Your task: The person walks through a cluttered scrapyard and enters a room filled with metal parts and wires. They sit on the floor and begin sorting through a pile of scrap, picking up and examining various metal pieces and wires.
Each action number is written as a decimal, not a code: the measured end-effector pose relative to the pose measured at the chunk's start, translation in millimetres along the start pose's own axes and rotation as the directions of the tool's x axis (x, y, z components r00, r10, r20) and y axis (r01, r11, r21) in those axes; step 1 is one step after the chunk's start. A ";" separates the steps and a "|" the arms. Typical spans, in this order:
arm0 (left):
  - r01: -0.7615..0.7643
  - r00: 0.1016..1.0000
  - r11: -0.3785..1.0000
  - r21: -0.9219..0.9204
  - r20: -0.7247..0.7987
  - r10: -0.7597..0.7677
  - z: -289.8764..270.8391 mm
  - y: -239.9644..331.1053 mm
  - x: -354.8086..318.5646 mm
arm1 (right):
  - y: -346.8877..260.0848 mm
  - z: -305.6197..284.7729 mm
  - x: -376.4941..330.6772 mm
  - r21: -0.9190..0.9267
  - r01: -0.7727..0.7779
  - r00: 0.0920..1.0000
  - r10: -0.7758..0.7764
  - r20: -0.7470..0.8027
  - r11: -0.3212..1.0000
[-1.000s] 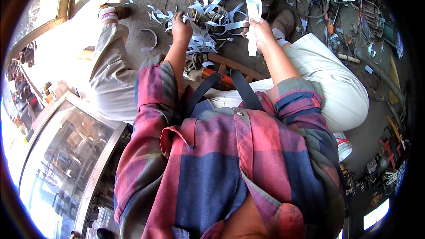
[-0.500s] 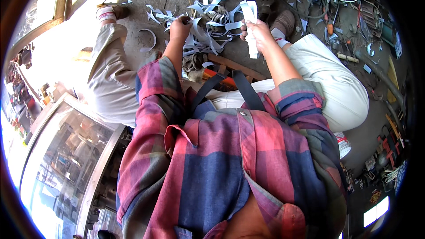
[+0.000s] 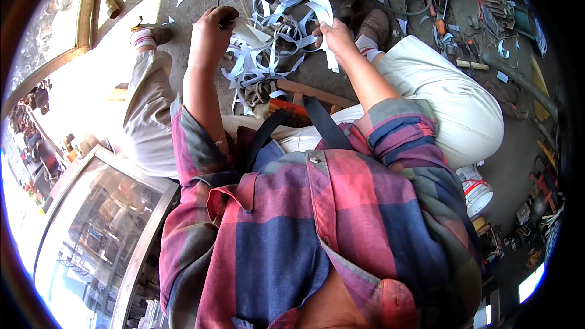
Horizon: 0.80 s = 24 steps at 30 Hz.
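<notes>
Two hands work at twelve o'clock: the left hand (image 3: 210, 30) pinches a small dark tool, the right hand (image 3: 334, 36) grips a white strip (image 3: 324, 15), with many cut strips (image 3: 268, 49) already on the floor (image 3: 183, 18).

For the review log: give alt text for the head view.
Seated person in a plaid shirt holds a white strip in the right hand; the left hand grips a dark tool beside a pile of white strips on the concrete floor.
</notes>
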<state>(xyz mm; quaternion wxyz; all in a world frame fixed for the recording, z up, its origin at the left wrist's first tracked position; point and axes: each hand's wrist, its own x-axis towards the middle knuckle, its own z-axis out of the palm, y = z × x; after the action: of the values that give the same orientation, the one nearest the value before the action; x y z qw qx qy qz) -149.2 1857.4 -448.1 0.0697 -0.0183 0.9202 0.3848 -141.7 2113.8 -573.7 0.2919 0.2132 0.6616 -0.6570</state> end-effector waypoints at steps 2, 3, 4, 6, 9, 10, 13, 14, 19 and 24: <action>0.109 0.992 0.987 -0.122 0.069 -0.101 -1.5 2.9 -5.4 | 2.1 -0.2 0.8 -0.056 0.058 0.998 -0.057 0.013 0.997; 0.142 0.988 0.950 -0.277 0.099 -0.118 0.2 1.7 -5.8 | 2.9 -0.2 0.9 -0.085 0.084 0.996 -0.082 0.020 0.993; 0.175 0.982 0.889 -0.424 0.133 -0.130 2.9 -0.6 -6.3 | 2.0 1.4 3.4 -0.087 0.106 0.994 -0.102 0.048 0.991; 0.232 0.971 0.760 -0.607 0.188 -0.146 11.7 -4.9 -8.6 | 9.2 0.3 13.8 -0.237 0.191 0.980 -0.171 0.101 0.953; 0.225 0.971 0.631 -0.742 0.222 -0.086 28.1 -6.1 -11.0 | 4.5 11.3 6.8 -0.127 0.174 0.949 -0.132 0.286 0.977; 0.242 0.968 0.641 -0.729 0.230 -0.103 36.9 -14.3 -9.2 | -9.5 11.9 -7.4 -0.022 0.068 0.911 -0.053 0.409 0.997; 0.250 0.968 0.707 -0.661 0.175 -0.178 60.9 -20.5 -5.7 | -11.0 13.1 -16.4 0.175 -0.169 0.776 0.022 0.630 0.970; 0.232 0.973 0.700 -0.675 0.155 -0.173 67.8 -25.0 -6.1 | -13.7 16.2 -19.2 0.157 -0.192 0.761 0.046 0.648 0.969; 0.175 0.979 0.638 -0.750 0.066 -0.191 83.0 -36.7 -3.5 | -28.8 19.1 -31.1 0.058 -0.226 0.743 0.134 0.655 0.972; 0.442 0.877 0.674 -0.592 0.130 -0.462 74.1 -128.9 3.7 | -14.9 11.3 -18.1 0.096 -0.240 0.896 0.183 0.404 0.966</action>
<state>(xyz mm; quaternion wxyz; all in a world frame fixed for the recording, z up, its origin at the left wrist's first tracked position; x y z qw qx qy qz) -133.2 1819.5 -591.0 0.1389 -0.2723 0.7151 0.6286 -137.0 2103.7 -550.1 0.4721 0.1686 0.5135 -0.6964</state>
